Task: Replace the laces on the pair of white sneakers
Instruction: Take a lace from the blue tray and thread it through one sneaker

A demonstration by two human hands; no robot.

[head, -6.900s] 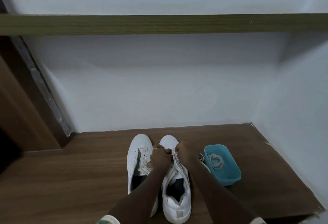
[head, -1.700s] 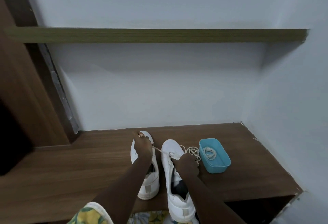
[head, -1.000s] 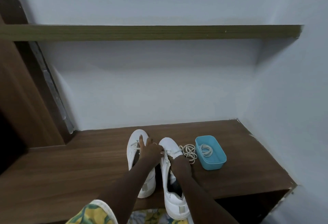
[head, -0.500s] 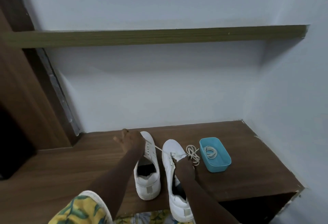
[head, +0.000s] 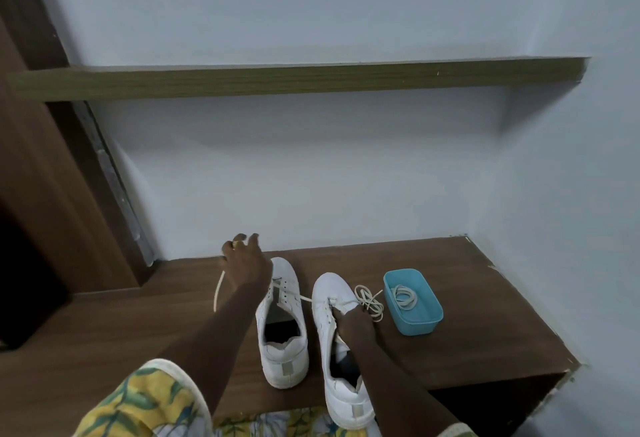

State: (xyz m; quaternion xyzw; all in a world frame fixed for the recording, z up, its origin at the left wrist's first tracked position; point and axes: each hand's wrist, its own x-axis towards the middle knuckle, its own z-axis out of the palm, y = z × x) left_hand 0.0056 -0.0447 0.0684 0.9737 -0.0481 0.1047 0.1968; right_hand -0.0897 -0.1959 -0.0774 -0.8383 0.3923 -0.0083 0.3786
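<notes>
Left hand (head: 247,265) pinches the lace (head: 217,293) taut from the sneaker (head: 331,288) gripped by the right hand (head: 354,325); the next eyelet likely awaits.

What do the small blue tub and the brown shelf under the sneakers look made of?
Small blue rectangular tub: likely plastic, uniform colour, smooth rounded rim. Brown shelf: wood-grain board, matte, possibly laminate; streaked grain, chipped right edge.

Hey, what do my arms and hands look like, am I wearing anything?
Both forearms are bare. The left sleeve is short, yellow with green leaf print and a pale cuff; only a pale sliver of the right sleeve shows. No gloves or watch on the left hand or right hand.
</notes>
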